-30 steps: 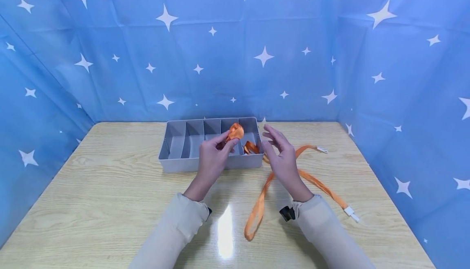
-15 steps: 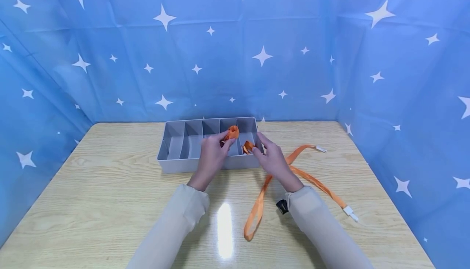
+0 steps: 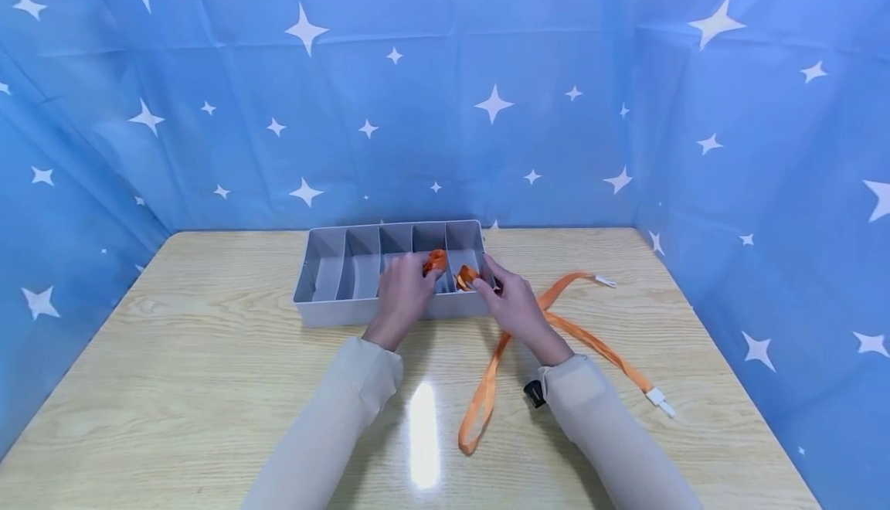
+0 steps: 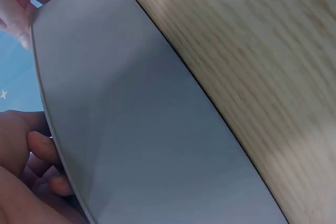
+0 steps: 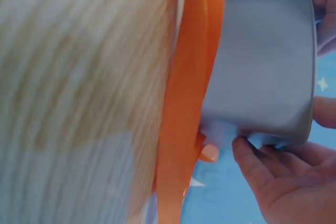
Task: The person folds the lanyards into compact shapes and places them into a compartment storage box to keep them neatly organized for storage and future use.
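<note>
A blue cloth (image 3: 556,139) hangs as a backdrop across the far side and down both the left and right sides, its lower part passing behind the edges of the table. White four-pointed stars (image 3: 494,104) of several sizes are scattered over it. Soft vertical folds run down the cloth, and faint level creases cross its upper part. The table (image 3: 208,386) has a pale wood-look top with fine grain and rounded far corners. Near the front middle, a tall, narrow glare (image 3: 424,436) of white light shines off its glossy surface.
</note>
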The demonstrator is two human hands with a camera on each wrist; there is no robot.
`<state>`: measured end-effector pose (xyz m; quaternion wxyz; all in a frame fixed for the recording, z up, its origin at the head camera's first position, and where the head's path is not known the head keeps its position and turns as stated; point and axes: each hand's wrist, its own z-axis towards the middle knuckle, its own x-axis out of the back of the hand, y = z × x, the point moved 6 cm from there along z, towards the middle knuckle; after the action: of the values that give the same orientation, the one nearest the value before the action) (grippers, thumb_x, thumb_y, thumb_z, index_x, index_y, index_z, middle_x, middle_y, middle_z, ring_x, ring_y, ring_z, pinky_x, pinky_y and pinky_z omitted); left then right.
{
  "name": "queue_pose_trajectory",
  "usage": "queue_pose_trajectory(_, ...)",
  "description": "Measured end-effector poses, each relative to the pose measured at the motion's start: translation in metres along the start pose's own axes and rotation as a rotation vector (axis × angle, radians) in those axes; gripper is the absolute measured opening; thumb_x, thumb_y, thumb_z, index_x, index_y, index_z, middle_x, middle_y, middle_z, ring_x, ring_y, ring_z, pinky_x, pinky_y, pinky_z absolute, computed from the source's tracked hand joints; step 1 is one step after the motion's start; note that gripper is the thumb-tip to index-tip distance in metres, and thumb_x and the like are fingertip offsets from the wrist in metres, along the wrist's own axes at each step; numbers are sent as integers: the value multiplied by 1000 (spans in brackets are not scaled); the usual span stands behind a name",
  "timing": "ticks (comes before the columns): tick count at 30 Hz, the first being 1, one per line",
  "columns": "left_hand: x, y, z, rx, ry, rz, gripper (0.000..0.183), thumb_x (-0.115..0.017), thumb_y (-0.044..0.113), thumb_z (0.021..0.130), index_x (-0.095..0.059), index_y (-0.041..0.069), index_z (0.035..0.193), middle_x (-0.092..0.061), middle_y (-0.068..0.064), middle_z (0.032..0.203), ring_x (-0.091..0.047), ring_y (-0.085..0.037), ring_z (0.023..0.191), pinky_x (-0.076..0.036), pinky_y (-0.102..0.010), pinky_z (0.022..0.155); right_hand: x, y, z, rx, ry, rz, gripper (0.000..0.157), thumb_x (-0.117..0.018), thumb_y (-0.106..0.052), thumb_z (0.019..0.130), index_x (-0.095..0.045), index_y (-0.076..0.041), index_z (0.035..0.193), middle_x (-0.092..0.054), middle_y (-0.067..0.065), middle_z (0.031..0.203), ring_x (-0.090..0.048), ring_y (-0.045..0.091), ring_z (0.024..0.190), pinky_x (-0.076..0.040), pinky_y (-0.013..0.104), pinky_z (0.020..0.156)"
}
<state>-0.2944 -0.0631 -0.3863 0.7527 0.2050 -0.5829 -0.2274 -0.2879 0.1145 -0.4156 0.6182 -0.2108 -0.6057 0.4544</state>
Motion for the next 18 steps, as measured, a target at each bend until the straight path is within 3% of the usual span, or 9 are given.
queue_pose_trajectory(6,-6,2,5,35,-65,117,19,-74,22,92,-75,4,97,-65,-6,77,-56,-19,62,-45,-28,55,-1,1,0,-15,-2,26,62,-53,-31,104,-30,-2,154,-50,8,64,-35,16,45,-46,29,53)
queue_pose_trajectory(13,-9,7,10,27,-79,179,19,-72,23,93,-74,5,99,-66,-7,79,-57,-20,64,-48,-29,58,0,1,1,-17,-9,34,62,-52,-33,105,-30,-3,155,-55,16,79,-41,23,49,-46,32,52)
queue_pose_trajectory(16,-10,8,12,17,-87,190,21,-72,23,93,-75,4,100,-66,-7,79,-57,-21,64,-48,-30,59,0,1,1,-7,-6,38,61,-52,-32,105,-31,-2,154,-63,27,108,-57,32,64,-47,32,53)
queue_pose_trajectory(18,-11,8,13,11,-95,203,22,-73,24,92,-75,4,101,-65,-7,78,-57,-21,64,-48,-30,60,0,0,1,0,-5,41,61,-53,-30,105,-31,-2,154,-56,29,132,-66,39,92,-49,33,57)
